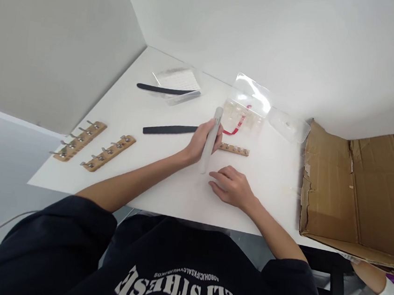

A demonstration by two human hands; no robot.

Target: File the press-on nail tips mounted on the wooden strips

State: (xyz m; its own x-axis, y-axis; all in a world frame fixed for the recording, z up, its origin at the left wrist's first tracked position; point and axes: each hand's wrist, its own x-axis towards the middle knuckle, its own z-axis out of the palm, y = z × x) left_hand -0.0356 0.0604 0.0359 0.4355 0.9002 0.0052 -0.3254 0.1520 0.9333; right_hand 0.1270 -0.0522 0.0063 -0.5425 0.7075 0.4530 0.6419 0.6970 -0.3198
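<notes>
The dark shirt (178,263) filled six o'clock! Right hand (231,186) sat empty, loosely curled, at four; dead centre, the left hand (198,141) gripped the grey bar (211,139), seemingly not yet used; a black strip (170,129) lay unheld at ten, the clear box (250,93) open at one.
</notes>
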